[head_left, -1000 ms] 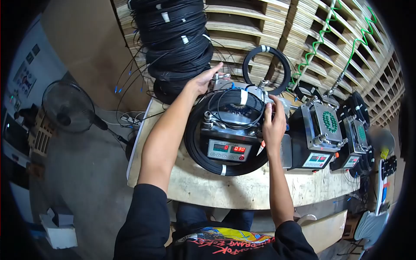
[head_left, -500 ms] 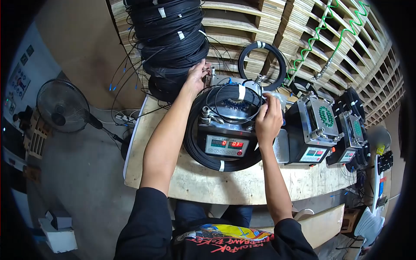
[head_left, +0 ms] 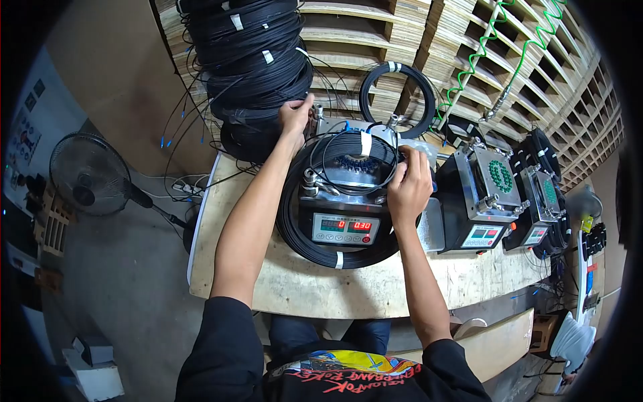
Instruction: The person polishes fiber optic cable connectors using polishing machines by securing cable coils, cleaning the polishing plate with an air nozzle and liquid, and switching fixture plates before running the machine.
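Note:
A bench machine with a lit red digital display [head_left: 346, 229] stands before me, its metal plate [head_left: 345, 124] held by corner posts with knobs. A large black cable coil [head_left: 339, 260] encircles it, with white tape on its front. Smaller cable loops [head_left: 366, 143] lie over the top, blue connectors among them. At the rear left corner post, my left hand [head_left: 293, 122] is closed beside the stacked coils; what its fingers hold is hidden. My right hand [head_left: 410, 186] is closed at the right side of the loops, fingertips curled inward, and I cannot make out what they grip.
Tall stacked black cable coils [head_left: 258, 67] rise at the back left, loose ends hanging. Another coil [head_left: 429, 100] leans against the wooden pallets [head_left: 341, 37]. Two similar machines [head_left: 477, 194] stand to the right. Green air hoses [head_left: 469, 77] hang behind; a fan [head_left: 87, 177] stands left.
The view has shifted slightly, moving the scene a little to the left. My left hand has turned somewhat at the rear post, thumb now raised; my right hand stays beside the loops.

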A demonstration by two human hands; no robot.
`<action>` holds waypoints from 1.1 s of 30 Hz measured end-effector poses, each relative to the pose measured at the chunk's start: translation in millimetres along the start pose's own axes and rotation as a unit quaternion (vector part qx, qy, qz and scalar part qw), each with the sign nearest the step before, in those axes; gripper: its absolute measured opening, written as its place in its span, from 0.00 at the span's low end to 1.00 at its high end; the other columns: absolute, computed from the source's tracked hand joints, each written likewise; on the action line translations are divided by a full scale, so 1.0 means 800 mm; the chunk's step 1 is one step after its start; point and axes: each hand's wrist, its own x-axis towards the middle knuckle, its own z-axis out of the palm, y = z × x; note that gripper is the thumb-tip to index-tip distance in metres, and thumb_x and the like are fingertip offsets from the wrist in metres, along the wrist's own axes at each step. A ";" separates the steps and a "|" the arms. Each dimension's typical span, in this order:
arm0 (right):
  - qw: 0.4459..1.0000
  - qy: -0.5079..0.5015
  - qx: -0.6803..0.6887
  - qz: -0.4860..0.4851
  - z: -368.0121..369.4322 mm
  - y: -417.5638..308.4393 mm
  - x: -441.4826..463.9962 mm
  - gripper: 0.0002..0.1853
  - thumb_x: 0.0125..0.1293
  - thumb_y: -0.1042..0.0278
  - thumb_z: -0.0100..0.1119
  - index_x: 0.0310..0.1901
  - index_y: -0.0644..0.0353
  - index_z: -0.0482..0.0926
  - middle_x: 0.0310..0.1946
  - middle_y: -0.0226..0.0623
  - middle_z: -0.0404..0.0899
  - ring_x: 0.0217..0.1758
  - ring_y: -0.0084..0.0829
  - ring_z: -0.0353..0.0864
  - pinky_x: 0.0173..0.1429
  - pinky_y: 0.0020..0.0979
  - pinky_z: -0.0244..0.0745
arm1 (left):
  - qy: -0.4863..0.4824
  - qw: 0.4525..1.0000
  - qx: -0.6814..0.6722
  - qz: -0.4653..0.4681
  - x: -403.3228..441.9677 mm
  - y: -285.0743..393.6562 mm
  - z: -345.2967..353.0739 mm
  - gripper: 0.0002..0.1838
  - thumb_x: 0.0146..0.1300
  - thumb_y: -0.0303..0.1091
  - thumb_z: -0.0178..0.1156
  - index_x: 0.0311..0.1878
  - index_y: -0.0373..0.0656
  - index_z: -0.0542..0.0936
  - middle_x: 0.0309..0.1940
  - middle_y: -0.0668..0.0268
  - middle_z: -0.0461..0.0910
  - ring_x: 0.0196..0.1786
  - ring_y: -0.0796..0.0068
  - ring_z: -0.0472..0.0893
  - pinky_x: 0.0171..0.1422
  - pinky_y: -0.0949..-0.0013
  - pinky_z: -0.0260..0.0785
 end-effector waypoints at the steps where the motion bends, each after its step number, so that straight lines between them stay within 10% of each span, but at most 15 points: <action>1: 1.000 -0.003 -0.002 0.002 0.000 0.000 0.000 0.13 0.63 0.75 0.52 0.49 0.61 0.80 0.41 0.45 0.78 0.44 0.48 0.79 0.50 0.44 0.73 | -0.008 0.999 0.039 0.013 -0.001 -0.001 0.000 0.12 0.71 0.42 0.65 0.45 0.42 0.83 0.27 0.73 0.83 0.25 0.85 0.78 0.26 0.79 0.66; 7: 1.000 -0.007 -0.008 -0.002 -0.001 -0.001 0.000 0.13 0.63 0.75 0.52 0.49 0.62 0.79 0.40 0.44 0.78 0.45 0.47 0.79 0.51 0.43 0.73 | -0.004 0.996 -0.088 -0.004 0.003 0.002 -0.004 0.20 0.67 0.44 0.62 0.52 0.37 0.80 0.37 0.60 0.87 0.35 0.75 0.84 0.39 0.64 0.75; 11: 1.000 -0.013 -0.010 0.006 0.000 0.000 -0.001 0.13 0.63 0.75 0.52 0.48 0.61 0.80 0.41 0.44 0.78 0.46 0.47 0.79 0.51 0.42 0.73 | 0.013 0.963 0.232 0.137 0.028 -0.021 -0.012 0.16 0.67 0.44 0.70 0.43 0.39 0.82 0.35 0.65 0.86 0.32 0.79 0.82 0.32 0.71 0.68; 21: 1.000 -0.004 -0.009 -0.005 0.001 0.002 0.000 0.12 0.63 0.74 0.53 0.48 0.61 0.80 0.42 0.44 0.79 0.46 0.47 0.79 0.52 0.42 0.73 | -0.084 0.981 -0.172 0.014 -0.020 0.008 -0.009 0.16 0.76 0.32 0.59 0.61 0.37 0.71 0.44 0.58 0.85 0.40 0.76 0.83 0.44 0.73 0.75; 25: 1.000 0.000 -0.003 -0.004 -0.002 0.000 -0.003 0.11 0.64 0.73 0.54 0.47 0.60 0.80 0.41 0.44 0.79 0.46 0.47 0.79 0.52 0.43 0.73 | -0.005 0.999 0.053 0.010 -0.008 0.011 -0.008 0.18 0.74 0.39 0.62 0.60 0.40 0.73 0.42 0.58 0.86 0.42 0.76 0.84 0.42 0.73 0.73; 33: 1.000 0.010 -0.017 -0.018 -0.001 0.003 -0.003 0.11 0.65 0.72 0.53 0.48 0.60 0.80 0.41 0.44 0.79 0.46 0.48 0.79 0.51 0.45 0.73 | 0.013 0.910 0.152 0.386 -0.116 0.064 -0.073 0.07 0.72 0.27 0.59 0.48 0.35 0.81 0.38 0.63 0.85 0.38 0.76 0.84 0.46 0.70 0.76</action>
